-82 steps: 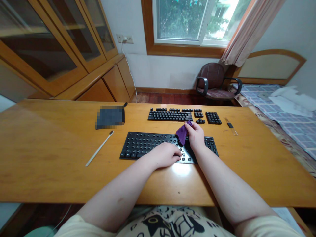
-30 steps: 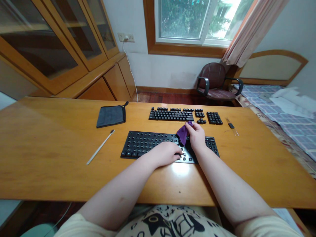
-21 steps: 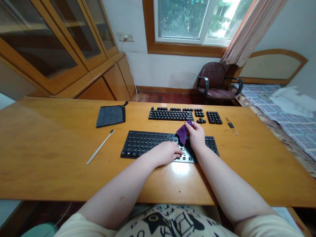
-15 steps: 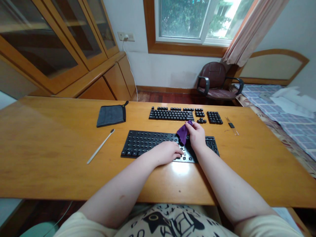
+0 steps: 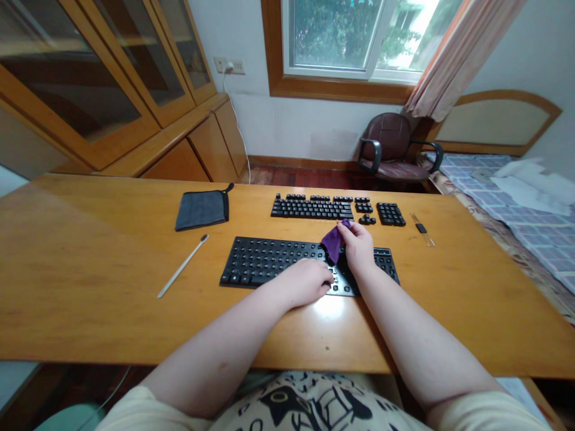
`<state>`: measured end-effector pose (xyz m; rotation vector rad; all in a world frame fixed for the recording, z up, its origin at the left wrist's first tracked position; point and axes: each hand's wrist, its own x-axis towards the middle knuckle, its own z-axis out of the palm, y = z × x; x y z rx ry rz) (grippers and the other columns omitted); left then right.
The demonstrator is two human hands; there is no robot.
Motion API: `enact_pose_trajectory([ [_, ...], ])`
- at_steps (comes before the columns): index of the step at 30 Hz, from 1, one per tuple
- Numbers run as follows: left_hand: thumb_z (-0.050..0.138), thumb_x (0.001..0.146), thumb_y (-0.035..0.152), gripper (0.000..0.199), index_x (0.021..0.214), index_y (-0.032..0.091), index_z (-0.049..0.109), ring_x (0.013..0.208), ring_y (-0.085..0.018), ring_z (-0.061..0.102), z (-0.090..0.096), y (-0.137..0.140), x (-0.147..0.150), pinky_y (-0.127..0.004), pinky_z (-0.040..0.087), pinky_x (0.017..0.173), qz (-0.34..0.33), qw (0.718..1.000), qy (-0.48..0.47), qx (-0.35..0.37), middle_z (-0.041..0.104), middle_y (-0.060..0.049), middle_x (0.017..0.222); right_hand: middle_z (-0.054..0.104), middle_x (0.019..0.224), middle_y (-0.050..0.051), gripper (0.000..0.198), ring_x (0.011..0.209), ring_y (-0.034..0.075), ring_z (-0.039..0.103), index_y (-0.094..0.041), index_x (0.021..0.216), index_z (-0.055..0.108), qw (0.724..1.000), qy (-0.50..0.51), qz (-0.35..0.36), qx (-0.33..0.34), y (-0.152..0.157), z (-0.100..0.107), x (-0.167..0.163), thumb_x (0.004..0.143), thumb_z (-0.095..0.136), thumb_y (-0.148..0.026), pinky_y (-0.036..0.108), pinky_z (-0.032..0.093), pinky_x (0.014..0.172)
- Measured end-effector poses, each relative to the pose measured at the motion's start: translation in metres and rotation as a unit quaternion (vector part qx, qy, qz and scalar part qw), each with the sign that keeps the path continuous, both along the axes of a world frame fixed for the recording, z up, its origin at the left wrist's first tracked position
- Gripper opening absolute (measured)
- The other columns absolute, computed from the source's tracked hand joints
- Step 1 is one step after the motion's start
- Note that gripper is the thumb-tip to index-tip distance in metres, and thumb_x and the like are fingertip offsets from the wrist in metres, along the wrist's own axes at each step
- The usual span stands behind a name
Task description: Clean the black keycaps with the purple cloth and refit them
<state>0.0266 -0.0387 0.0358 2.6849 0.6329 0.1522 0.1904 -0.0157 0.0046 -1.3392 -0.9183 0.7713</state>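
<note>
right hand [image 5: 359,246] pinches purple cloth [image 5: 332,243] at mostly keycap-less keyboard [image 5: 258,257], flat on desk [image 5: 112,323]; left hand [image 5: 308,281] curls over its lower rows, finger grip unclear. advisable: light pressure, keyboard braced against sliding.

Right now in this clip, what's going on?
The person's right hand pinches a purple cloth over a black keyboard base with many keycaps off. The left hand lies on the base, near the cloth. Loose keycaps sit beyond the base in keyboard order, with a small wire tool to their right. A long brush and a grey pouch lie to the left.
</note>
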Motion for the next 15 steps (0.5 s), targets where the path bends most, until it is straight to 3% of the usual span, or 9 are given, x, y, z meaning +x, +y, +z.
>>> enact_pose_trajectory([
  [10, 0.056, 0.074, 0.019, 0.016, 0.086, 0.022, 0.066, 0.083, -0.018, 0.059, -0.0035, -0.0051, 0.0027, -0.03, 0.043, 0.081, 0.005, 1.0, -0.001, 0.006, 0.065, -0.002, 0.088, 0.063, 0.069, 0.002, 0.029, 0.062, 0.015, 0.054, -0.016, 0.083, 0.066, 1.0, -0.007, -0.004, -0.005, -0.0007, 0.003, -0.0012, 0.068, 0.063, -0.042, 0.027, 0.043, 0.058],
  [15, 0.059, 0.076, 0.027, 0.014, 0.086, 0.025, 0.067, 0.085, -0.017, 0.058, 0.0005, 0.001, -0.0005, -0.031, 0.04, 0.081, 0.013, 1.0, -0.01, -0.014, 0.068, -0.001, 0.087, 0.062, 0.07, 0.002, 0.03, 0.062, 0.014, 0.053, -0.016, 0.084, 0.066, 1.0, -0.003, -0.001, -0.004, -0.0008, 0.0013, -0.001, 0.069, 0.063, -0.042, 0.027, 0.043, 0.057],
])
